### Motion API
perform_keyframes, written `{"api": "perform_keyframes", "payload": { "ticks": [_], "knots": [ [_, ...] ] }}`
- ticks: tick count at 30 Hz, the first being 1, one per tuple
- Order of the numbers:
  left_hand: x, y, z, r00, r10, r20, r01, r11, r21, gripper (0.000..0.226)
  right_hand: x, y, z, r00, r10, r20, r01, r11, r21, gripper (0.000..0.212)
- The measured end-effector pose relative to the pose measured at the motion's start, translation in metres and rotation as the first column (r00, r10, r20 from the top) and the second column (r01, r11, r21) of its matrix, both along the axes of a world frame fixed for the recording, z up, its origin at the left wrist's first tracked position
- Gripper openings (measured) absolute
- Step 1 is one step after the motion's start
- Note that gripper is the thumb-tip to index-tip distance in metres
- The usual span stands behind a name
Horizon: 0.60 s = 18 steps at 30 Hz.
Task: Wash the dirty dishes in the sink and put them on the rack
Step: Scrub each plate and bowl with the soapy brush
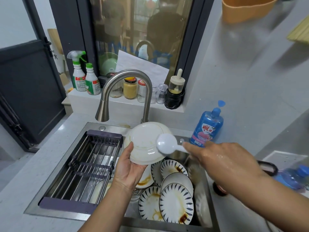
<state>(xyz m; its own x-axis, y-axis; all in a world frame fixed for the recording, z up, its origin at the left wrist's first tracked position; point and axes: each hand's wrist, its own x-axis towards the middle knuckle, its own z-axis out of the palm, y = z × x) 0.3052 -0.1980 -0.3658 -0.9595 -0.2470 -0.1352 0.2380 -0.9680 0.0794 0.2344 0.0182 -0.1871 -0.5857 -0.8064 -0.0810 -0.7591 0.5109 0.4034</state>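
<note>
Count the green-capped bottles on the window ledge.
2. The spray-trigger bottle stands at the left end of the ledge. The plain-capped bottle stands right beside it, to its right. The jars further right have other lids, and none of this kind seems hidden.

Grey counter [25,181]: blue detergent bottle [207,129] behind sink [110,128]; rack [87,164] across sink; stained plates [176,203] in basin.

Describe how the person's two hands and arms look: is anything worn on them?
Both are bare. The left hand and the right hand have no gloves, and no ring, watch or bracelet shows. No sleeve is in view. The right hand is wet, with drops glistening on its back.
</note>
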Motion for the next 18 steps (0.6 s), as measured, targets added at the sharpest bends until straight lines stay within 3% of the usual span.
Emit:
{"api": "perform_keyframes", "payload": {
  "ticks": [2, 6, 10, 15, 18],
  "knots": [
    [0.002, 0.002, -0.001, 1.000, -0.007, -0.002, 0.007, 1.000, -0.020, 0.102, -0.017, 0.001, -0.005, 1.000, 0.000, 0.004, 0.000, 0.999, -0.036, 0.036],
    [0.001, -0.001, -0.004, 0.995, -0.070, 0.073, 0.078, 0.990, -0.120, 0.102, -0.024, -0.004, -0.014, 0.994, 0.027, 0.110, -0.023, 0.999, -0.036, 0.039],
    [0.002, 0.000, -0.002, 0.977, -0.182, 0.106, 0.205, 0.941, -0.271, 0.085, -0.022, -0.029, -0.027, 0.980, 0.138, 0.142, -0.137, 0.990, -0.020, 0.036],
    [0.006, -0.002, -0.005, 0.988, -0.106, 0.112, 0.135, 0.946, -0.295, 0.067, -0.050, -0.041, -0.021, 0.986, 0.047, 0.157, -0.048, 0.999, 0.002, 0.034],
    [0.007, -0.011, -0.007, 0.983, -0.061, 0.174, 0.116, 0.937, -0.328, 0.054, -0.045, -0.031, -0.027, 0.965, 0.048, 0.256, -0.051, 0.999, 0.007, 0.033]
  ]
}}
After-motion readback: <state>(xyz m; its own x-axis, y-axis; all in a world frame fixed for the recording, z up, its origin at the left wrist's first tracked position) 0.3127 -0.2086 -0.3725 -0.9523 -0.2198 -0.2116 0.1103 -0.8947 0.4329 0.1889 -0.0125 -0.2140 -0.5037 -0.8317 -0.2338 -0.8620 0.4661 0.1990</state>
